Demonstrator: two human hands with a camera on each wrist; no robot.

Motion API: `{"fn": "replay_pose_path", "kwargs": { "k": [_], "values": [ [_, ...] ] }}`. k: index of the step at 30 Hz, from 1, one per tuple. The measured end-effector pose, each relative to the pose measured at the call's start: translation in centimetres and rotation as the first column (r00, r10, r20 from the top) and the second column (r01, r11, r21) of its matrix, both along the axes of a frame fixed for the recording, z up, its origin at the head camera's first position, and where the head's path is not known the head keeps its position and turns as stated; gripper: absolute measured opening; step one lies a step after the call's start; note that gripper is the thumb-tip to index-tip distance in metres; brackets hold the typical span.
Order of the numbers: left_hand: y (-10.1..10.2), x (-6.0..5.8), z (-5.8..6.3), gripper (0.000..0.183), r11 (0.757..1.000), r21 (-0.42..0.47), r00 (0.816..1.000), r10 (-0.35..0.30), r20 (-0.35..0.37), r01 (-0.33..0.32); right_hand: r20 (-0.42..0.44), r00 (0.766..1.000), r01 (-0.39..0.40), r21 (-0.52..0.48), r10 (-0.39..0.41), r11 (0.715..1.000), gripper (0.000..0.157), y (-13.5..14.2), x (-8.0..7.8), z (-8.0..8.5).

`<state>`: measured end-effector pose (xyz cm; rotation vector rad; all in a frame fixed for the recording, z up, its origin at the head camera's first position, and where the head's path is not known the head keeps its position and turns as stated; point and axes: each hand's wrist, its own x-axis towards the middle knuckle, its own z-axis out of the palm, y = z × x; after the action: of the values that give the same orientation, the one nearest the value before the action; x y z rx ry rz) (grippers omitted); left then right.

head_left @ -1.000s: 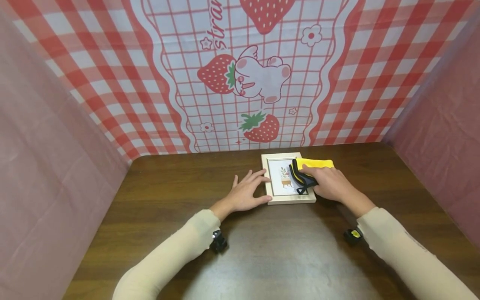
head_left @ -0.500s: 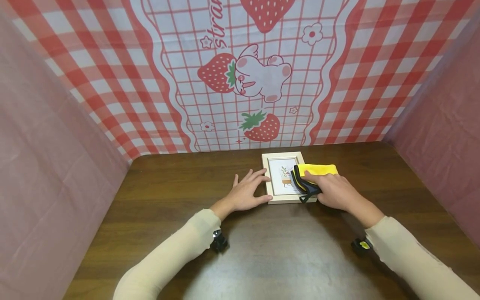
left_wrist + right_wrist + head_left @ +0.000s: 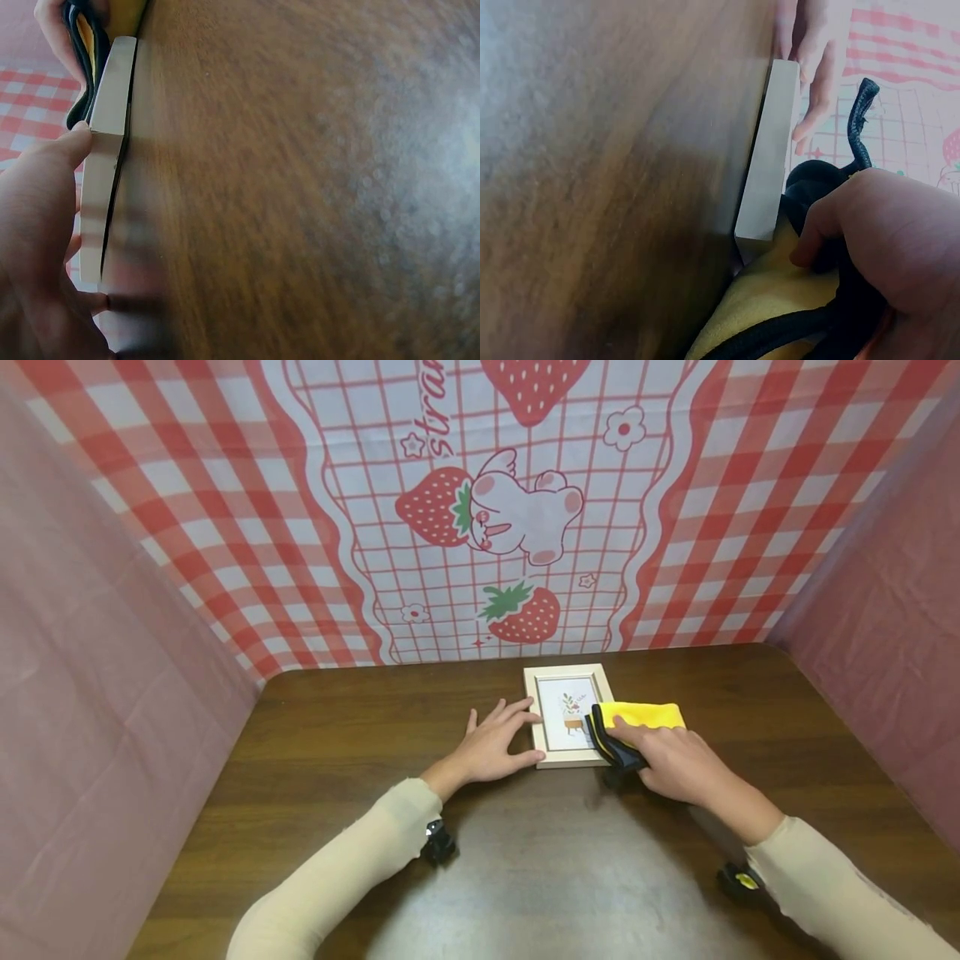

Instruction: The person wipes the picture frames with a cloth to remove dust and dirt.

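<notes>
A cream picture frame (image 3: 566, 671) with a plant print lies face up on the wooden table. My left hand (image 3: 491, 747) rests along its left side, fingers spread and touching the rim; in the left wrist view the thumb meets the frame's near edge (image 3: 112, 90). My right hand (image 3: 678, 760) grips a folded yellow and dark grey cleaning cloth (image 3: 648, 715) with black edging. This cloth lies over the frame's right side and hides its lower right corner. In the right wrist view, the thumb and fingers hold the bunched cloth (image 3: 780, 289), and its black cord loop (image 3: 861, 124) sticks up.
The brown table (image 3: 360, 735) reaches back to a red and white checked strawberry curtain (image 3: 225, 527). Pink cloth walls stand at the left (image 3: 97, 652) and right (image 3: 885, 635). A small black device is strapped at each wrist.
My right hand has drawn the cloth down and right along the frame, uncovering the frame's upper right corner and more of the print. The left hand stays where it was.
</notes>
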<state>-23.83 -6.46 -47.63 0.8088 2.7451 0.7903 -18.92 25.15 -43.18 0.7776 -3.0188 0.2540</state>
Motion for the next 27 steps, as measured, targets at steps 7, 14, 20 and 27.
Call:
{"fn": "replay_pose_path", "kwargs": {
  "k": [7,14,20,27],
  "values": [
    [0.0,-0.1,-0.2,0.062,1.000,0.003,1.000,-0.002,0.002,0.002,-0.008,1.000,-0.006,-0.005,0.006,1.000,0.071,0.0,0.3,0.0],
    [0.0,-0.1,-0.1,0.061,1.000,0.010,1.000,0.000,0.006,0.000,0.016,1.000,-0.001,0.006,0.001,1.000,0.070,0.0,0.0,0.4],
    [0.1,-0.2,-0.1,0.062,1.000,0.002,1.000,0.000,0.005,0.000,0.029,1.000,0.009,0.013,-0.009,1.000,0.070,-0.1,-0.6,0.5],
    [-0.1,-1.0,-1.6,0.064,0.999,0.049,1.000,-0.002,-0.008,0.002,0.023,1.000,0.005,0.019,-0.006,1.000,0.067,0.0,-1.8,0.5]
  ]
}}
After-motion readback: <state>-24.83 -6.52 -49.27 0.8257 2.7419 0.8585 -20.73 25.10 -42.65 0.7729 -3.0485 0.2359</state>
